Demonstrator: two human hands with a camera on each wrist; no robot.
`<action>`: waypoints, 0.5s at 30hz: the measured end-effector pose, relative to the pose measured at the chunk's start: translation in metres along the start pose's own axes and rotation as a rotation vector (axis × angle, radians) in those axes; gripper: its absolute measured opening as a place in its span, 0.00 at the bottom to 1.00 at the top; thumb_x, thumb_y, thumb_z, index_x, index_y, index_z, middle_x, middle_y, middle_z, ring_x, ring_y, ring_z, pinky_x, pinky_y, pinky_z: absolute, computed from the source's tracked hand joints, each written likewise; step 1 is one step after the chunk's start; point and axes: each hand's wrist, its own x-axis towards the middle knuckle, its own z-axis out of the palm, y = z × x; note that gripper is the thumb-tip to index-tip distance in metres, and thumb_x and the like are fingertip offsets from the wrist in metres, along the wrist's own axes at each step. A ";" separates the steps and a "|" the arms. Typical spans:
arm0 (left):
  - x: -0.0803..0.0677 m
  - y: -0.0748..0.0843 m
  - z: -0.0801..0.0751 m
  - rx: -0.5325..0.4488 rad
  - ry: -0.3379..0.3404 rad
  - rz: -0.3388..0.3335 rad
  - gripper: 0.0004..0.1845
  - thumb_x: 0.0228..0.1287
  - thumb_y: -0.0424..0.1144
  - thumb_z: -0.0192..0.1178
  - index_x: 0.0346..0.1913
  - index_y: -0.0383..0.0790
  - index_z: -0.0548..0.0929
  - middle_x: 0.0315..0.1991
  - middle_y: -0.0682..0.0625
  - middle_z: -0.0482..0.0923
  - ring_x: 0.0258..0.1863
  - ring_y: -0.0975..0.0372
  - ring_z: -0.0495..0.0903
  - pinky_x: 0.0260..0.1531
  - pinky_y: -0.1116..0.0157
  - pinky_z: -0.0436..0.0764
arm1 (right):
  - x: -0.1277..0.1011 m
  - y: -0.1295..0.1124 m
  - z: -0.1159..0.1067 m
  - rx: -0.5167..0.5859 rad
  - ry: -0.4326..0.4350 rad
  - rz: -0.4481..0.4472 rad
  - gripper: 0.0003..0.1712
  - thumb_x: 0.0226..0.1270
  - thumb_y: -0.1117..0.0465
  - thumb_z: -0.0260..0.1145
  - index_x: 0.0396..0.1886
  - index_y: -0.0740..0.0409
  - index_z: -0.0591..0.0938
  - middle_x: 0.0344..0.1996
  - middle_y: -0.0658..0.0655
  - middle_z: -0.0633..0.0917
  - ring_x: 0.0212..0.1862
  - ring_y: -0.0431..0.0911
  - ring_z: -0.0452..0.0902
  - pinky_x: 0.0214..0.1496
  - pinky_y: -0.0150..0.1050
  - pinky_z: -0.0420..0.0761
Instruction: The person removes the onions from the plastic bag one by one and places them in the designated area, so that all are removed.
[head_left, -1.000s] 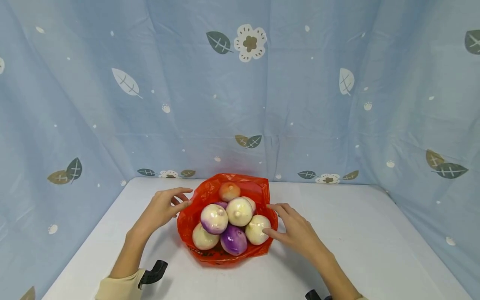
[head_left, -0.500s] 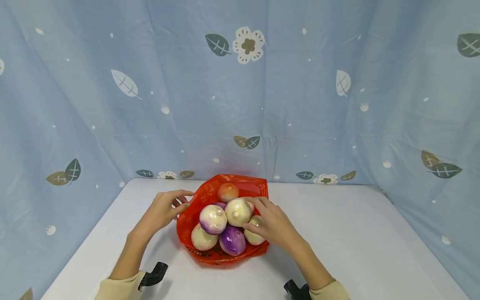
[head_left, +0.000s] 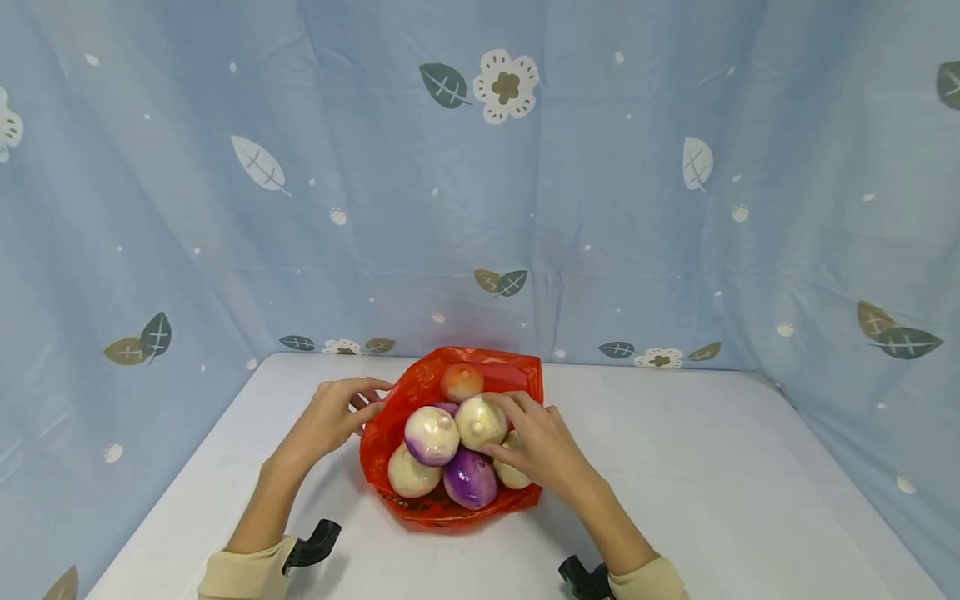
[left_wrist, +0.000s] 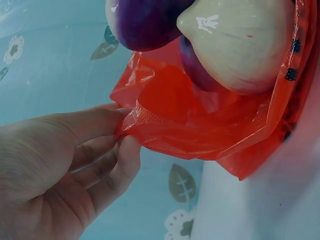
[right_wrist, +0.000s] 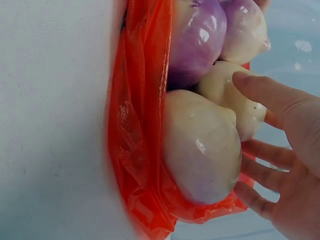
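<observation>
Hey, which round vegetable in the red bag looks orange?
The orange vegetable at the back of the red bag, behind the rest; the others in view look whitish, purple or both.

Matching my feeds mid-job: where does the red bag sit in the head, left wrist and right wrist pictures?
Head: the red bag is in the lower half, near centre.
Left wrist: the red bag spans the middle and right, the left hand at its left edge.
Right wrist: the red bag runs top to bottom, left of centre.
Shared landmark: the white tabletop, lower right in left wrist, far left in right wrist.
</observation>
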 end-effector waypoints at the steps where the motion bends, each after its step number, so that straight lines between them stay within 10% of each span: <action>1: 0.000 0.000 0.000 0.003 0.003 0.000 0.17 0.62 0.31 0.65 0.54 0.40 0.84 0.33 0.49 0.86 0.29 0.63 0.83 0.21 0.74 0.81 | 0.000 0.000 0.000 -0.005 0.004 -0.002 0.38 0.54 0.43 0.75 0.65 0.41 0.73 0.53 0.49 0.81 0.50 0.43 0.79 0.45 0.39 0.72; 15: 0.000 0.000 0.000 -0.015 -0.002 -0.013 0.17 0.61 0.30 0.65 0.54 0.41 0.84 0.34 0.49 0.86 0.29 0.64 0.83 0.21 0.72 0.82 | 0.002 0.000 0.005 0.046 0.029 -0.010 0.38 0.54 0.47 0.76 0.65 0.43 0.74 0.53 0.48 0.81 0.50 0.43 0.79 0.44 0.38 0.72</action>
